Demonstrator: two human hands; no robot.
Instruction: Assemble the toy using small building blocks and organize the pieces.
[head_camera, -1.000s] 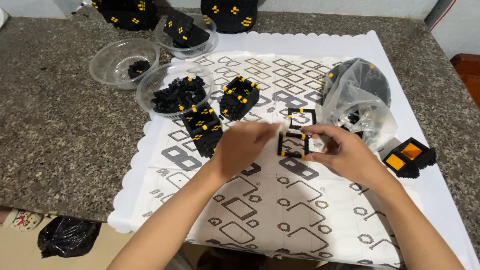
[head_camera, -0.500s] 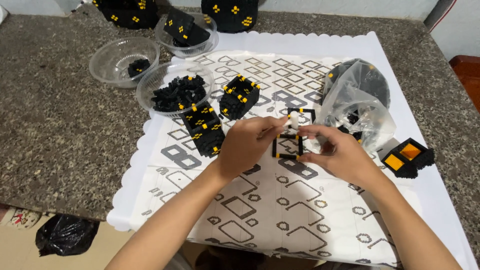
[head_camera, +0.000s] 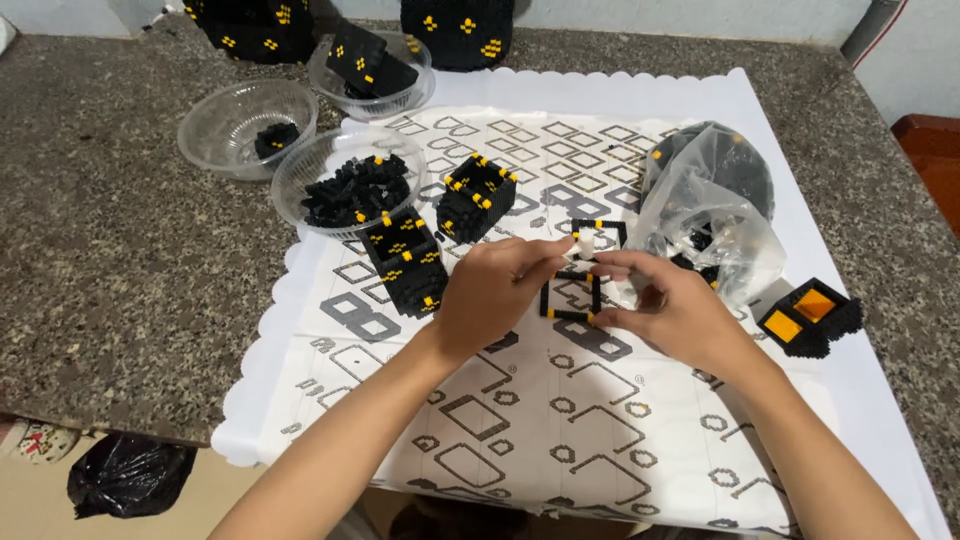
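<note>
A small square frame (head_camera: 570, 294) built of black bricks with yellow corner studs is held between both hands over the patterned white mat (head_camera: 520, 400). My left hand (head_camera: 495, 290) pinches its upper left side, thumb and forefinger at the top edge. My right hand (head_camera: 670, 310) grips its right and lower side. A second frame of the same kind (head_camera: 598, 237) lies on the mat just behind the held one. Two finished black and yellow cubes (head_camera: 405, 262) (head_camera: 478, 196) stand to the left of my hands.
A clear bowl of loose black bricks (head_camera: 345, 185) and two more clear bowls (head_camera: 245, 125) (head_camera: 372, 70) sit at the back left. A crumpled clear bag of bricks (head_camera: 710, 215) lies right, an open black box with orange inside (head_camera: 808, 318) beyond it. More black cubes stand along the far edge.
Both hands and the held frame have shifted slightly; the fingers have been readjusted on the frame's top edge. Everything else stays where it was.
</note>
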